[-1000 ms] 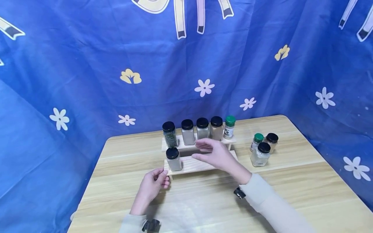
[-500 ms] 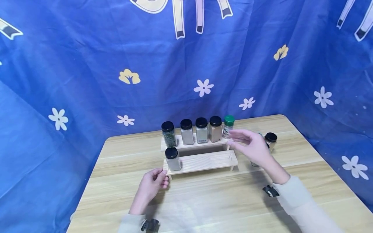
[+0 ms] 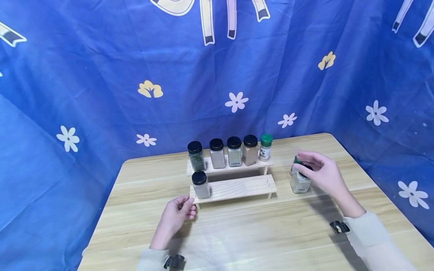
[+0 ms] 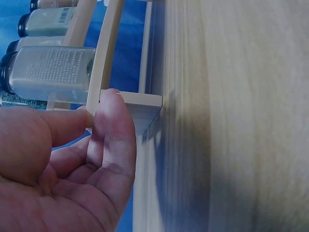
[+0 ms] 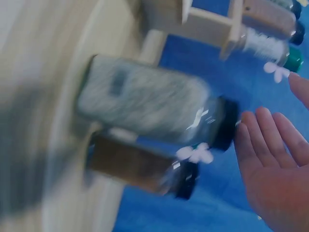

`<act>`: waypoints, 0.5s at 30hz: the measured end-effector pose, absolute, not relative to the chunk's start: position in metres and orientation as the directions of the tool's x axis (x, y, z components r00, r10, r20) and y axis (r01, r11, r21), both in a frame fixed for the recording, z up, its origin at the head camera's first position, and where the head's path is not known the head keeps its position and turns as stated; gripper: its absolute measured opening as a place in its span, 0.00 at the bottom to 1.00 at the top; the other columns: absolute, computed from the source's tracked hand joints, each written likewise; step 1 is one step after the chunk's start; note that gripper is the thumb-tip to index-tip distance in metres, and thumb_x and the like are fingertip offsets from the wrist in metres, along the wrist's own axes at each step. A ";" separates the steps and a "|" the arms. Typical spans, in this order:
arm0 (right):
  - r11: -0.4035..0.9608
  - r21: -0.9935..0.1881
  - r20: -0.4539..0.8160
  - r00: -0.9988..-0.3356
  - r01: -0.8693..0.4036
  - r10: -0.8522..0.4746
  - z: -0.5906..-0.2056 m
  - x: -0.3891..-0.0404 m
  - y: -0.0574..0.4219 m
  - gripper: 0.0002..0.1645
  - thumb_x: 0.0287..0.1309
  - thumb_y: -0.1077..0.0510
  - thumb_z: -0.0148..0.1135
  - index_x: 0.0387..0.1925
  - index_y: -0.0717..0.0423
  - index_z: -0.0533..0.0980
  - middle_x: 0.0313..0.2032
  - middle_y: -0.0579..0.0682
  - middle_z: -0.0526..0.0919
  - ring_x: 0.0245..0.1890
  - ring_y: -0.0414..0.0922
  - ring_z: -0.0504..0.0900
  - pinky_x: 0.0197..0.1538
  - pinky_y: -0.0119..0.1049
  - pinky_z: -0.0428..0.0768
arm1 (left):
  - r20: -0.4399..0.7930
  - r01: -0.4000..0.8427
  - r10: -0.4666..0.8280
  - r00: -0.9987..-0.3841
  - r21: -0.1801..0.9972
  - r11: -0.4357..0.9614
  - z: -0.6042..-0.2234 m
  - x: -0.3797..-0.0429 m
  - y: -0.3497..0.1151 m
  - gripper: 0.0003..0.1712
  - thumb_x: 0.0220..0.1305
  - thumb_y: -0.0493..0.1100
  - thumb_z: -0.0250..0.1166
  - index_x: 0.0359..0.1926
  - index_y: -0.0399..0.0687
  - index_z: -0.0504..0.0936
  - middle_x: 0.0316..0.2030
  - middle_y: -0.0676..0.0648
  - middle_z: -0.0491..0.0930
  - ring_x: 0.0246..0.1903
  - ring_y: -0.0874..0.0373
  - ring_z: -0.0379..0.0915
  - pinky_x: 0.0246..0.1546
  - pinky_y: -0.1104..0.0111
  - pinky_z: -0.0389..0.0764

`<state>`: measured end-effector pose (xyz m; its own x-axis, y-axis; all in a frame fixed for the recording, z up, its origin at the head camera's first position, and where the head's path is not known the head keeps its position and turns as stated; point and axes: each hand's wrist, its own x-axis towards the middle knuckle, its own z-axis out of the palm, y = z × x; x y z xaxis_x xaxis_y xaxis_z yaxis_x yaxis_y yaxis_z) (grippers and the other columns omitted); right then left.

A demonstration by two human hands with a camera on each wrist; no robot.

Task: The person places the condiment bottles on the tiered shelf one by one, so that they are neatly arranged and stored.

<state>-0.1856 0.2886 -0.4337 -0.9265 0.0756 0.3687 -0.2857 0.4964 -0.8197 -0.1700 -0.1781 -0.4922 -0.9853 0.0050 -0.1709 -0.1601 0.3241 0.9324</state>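
Note:
My left hand [image 3: 176,216] pinches the near left end of a two-step wooden spice rack [image 3: 242,187]; in the left wrist view, thumb and fingers grip its shelf board. Close to that hand, a black-lidded spice jar [image 3: 202,189] of pale powder stands on the lower step. My right hand [image 3: 323,175] hovers at the right-hand jars, fingers relaxed and holding nothing. In the right wrist view its fingertips are right by the black lid of a jar of pale grains [image 5: 142,99]. Beside that stands a brown-filled jar [image 5: 130,162], hidden by my hand in the head view.
On the upper step a row of black-lidded jars [image 3: 234,155] ends in a green-capped shaker [image 3: 265,152] at the right. Another green-capped shaker [image 3: 294,166] stands behind the grain jar. A blue patterned cloth [image 3: 190,75] hangs behind the wooden table [image 3: 237,233].
My right hand has moved from above the lower step, rightward past the rack, to the group of jars on the right. The left hand has kept its grip on the rack.

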 end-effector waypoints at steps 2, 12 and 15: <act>0.516 -0.815 0.358 -0.929 -0.262 0.094 -0.440 -0.183 0.295 0.27 0.61 0.55 0.78 0.59 0.59 0.82 0.53 0.55 0.90 0.49 0.27 0.87 0.55 0.16 0.85 | -0.168 -0.157 0.005 -0.986 0.933 0.323 -0.493 -0.170 -0.178 0.22 0.78 0.37 0.60 0.63 0.23 0.75 0.36 0.36 0.87 0.32 0.54 0.86 0.34 0.68 0.94; 0.587 -0.787 0.288 -0.954 -0.188 0.081 -0.469 -0.178 0.314 0.33 0.59 0.53 0.80 0.62 0.61 0.80 0.57 0.68 0.85 0.47 0.19 0.80 0.52 0.13 0.83 | -0.172 -0.162 0.004 -0.985 0.935 0.316 -0.493 -0.170 -0.178 0.22 0.78 0.37 0.60 0.63 0.22 0.75 0.36 0.36 0.87 0.33 0.54 0.86 0.34 0.68 0.94; 0.609 -0.774 0.264 -0.963 -0.174 0.059 -0.478 -0.178 0.316 0.36 0.58 0.55 0.80 0.65 0.64 0.77 0.58 0.70 0.84 0.48 0.30 0.86 0.49 0.14 0.85 | -0.167 -0.157 0.006 -0.986 0.936 0.315 -0.493 -0.170 -0.179 0.22 0.78 0.37 0.59 0.63 0.22 0.75 0.37 0.35 0.87 0.33 0.54 0.86 0.34 0.68 0.94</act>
